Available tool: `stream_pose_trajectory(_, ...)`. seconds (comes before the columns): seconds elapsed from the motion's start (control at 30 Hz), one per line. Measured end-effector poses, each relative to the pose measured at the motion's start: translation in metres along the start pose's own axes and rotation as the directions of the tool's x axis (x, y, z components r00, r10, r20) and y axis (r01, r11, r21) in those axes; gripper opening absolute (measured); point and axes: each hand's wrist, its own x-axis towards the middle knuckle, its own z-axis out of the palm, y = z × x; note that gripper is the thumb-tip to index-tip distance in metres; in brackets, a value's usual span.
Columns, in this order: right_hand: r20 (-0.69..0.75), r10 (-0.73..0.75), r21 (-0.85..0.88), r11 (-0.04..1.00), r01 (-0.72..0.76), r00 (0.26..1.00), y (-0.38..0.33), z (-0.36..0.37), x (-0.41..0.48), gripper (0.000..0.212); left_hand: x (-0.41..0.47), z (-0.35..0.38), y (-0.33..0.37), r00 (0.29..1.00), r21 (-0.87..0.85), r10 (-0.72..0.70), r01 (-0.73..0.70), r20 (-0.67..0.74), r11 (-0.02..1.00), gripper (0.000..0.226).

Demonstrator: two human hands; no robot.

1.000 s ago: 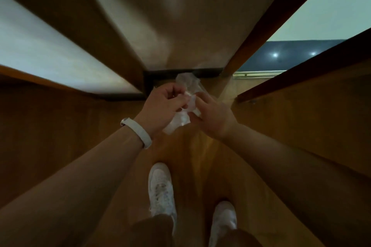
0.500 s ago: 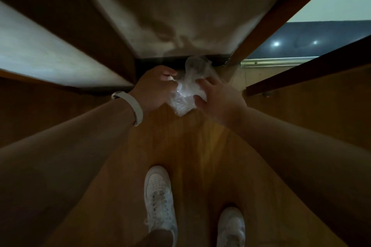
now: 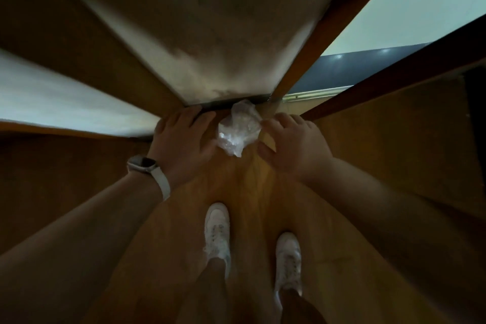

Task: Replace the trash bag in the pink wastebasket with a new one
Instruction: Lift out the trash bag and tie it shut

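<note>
A crumpled clear plastic trash bag hangs between my two hands, above the wooden floor. My left hand, with a white watch on its wrist, is to the bag's left. Its fingers are straight and spread, and its thumb touches the bag's left edge. My right hand is to the bag's right with loosely spread fingers. Its index fingertip is at the bag's right edge and its thumb is just below. Neither hand visibly curls round the bag. The pink wastebasket is not in view.
I stand in a narrow passage with a wooden floor. A pale wall rises ahead and wooden panels close in on both sides. My two white shoes are below. A dark doorway gap shows at the upper right.
Both hands were pinching and working the crumpled bag. Now their fingers have opened and spread apart, and the bag sits loose between them.
</note>
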Motion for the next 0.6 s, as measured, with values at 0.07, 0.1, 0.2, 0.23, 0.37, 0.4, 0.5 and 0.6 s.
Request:
stream_pose_trajectory(0.07, -0.013, 0.018, -0.024, 1.0, -0.018, 1.0, -0.016, -0.04, -0.023, 0.049, -0.019, -0.037, 0.016, 1.0, 0.034, 0.027, -0.027, -0.001, 0.999, 0.055)
stream_pose_trajectory(0.1, -0.018, 0.029, -0.027, 0.999, -0.029, 0.999, -0.024, -0.06, -0.035, 0.049, -0.028, -0.055, 0.022, 0.999, 0.052, 0.043, -0.043, 0.004, 0.998, 0.055)
stream_pose_trajectory(0.2, -0.049, 0.084, -0.008, 0.996, -0.085, 0.995, -0.046, -0.115, -0.075, 0.049, -0.057, -0.103, 0.043, 0.994, 0.08, 0.106, -0.108, 0.024, 0.991, 0.055)
stream_pose_trajectory(0.23, -0.047, 0.113, -0.007, 0.994, -0.113, 0.992, -0.054, -0.131, -0.089, 0.051, -0.066, -0.118, 0.053, 0.992, 0.073, 0.122, -0.125, 0.035, 0.99, 0.055)
stream_pose_trajectory(0.37, -0.047, 0.216, -0.034, 0.975, -0.218, 0.975, -0.079, -0.182, -0.148, 0.048, -0.105, -0.179, 0.096, 0.97, 0.084, 0.24, -0.241, 0.025, 0.967, 0.052)
stream_pose_trajectory(0.4, -0.058, 0.251, -0.028, 0.967, -0.253, 0.966, -0.085, -0.196, -0.168, 0.046, -0.116, -0.196, 0.109, 0.956, 0.101, 0.291, -0.292, 0.023, 0.951, 0.051)
stream_pose_trajectory(0.5, -0.127, 0.337, 0.096, 0.94, -0.327, 0.933, -0.094, -0.227, -0.215, 0.041, -0.137, -0.232, 0.14, 0.918, 0.1, 0.396, -0.396, 0.021, 0.913, 0.052)
stream_pose_trajectory(0.6, -0.207, 0.42, 0.098, 0.907, -0.409, 0.884, -0.095, -0.265, -0.273, 0.042, -0.163, -0.263, 0.178, 0.862, 0.121, 0.507, -0.505, 0.014, 0.855, 0.052)
